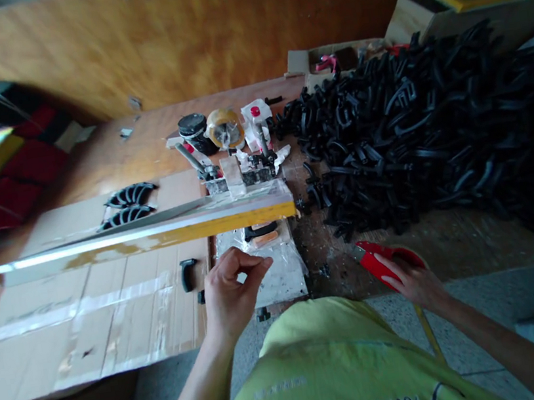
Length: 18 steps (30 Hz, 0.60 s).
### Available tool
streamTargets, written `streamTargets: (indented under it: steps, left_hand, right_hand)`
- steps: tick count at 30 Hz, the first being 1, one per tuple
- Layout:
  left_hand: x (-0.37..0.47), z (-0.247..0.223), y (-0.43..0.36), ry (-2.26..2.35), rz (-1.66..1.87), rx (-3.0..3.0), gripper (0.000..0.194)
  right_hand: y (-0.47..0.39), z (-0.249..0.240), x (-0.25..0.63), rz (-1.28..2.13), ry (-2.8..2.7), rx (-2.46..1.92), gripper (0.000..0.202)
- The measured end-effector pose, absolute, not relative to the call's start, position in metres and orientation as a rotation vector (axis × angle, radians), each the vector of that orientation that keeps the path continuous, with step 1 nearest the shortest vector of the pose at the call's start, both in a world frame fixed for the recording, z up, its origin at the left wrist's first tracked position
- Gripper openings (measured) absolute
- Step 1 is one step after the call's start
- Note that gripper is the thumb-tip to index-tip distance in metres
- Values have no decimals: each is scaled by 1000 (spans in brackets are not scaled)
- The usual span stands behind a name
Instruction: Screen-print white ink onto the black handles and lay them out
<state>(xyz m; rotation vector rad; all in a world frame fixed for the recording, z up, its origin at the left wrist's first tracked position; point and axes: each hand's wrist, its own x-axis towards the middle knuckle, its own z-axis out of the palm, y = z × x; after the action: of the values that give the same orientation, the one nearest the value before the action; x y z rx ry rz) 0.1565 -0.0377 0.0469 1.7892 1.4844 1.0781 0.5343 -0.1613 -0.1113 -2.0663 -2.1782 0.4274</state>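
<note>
My left hand [234,290] is closed, thumb and forefinger pinched at the near side of a white jig plate [283,280]. What the pinch holds, if anything, cannot be made out. Just beyond it, a curved black plastic handle [260,231] lies on an orange-tan block on the plate, under the edge of a printing screen frame [177,231]. To the right, my right hand [415,282] grips a red tape dispenser [380,267] with a metal tip, at the table's front edge. A single black handle [189,275] lies on cardboard left of my left hand.
A large heap of black plastic parts [426,131] covers the table's right side. Behind the clamp [231,175] stand a black tub [197,133], a tape roll [224,128] and a red-capped bottle [257,125]. More handles [128,203] are lined up on the cardboard [128,312].
</note>
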Motion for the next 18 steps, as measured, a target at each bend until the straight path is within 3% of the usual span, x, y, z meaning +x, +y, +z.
streamTargets:
  steps: [4, 8, 11, 14, 18]
  left_hand:
    - [147, 51, -38, 1535, 1124, 1692, 19]
    - [139, 58, -38, 1545, 1192, 1544, 22]
    - [138, 68, -39, 1503, 1202, 1448, 23]
    - [144, 80, -43, 1481, 1238, 1374, 26]
    - [147, 93, -52, 1520, 1284, 1329, 26]
  right_hand:
    - [-161, -126, 541, 445, -2157, -2005, 51]
    - [-141, -105, 529, 488, -2084, -1976, 50]
    - [-107, -87, 489, 1001, -1736, -1775, 49]
    - [-69, -80, 433, 1664, -1187, -1267, 63]
    - [-39, -71, 376, 2049, -708, -657, 85]
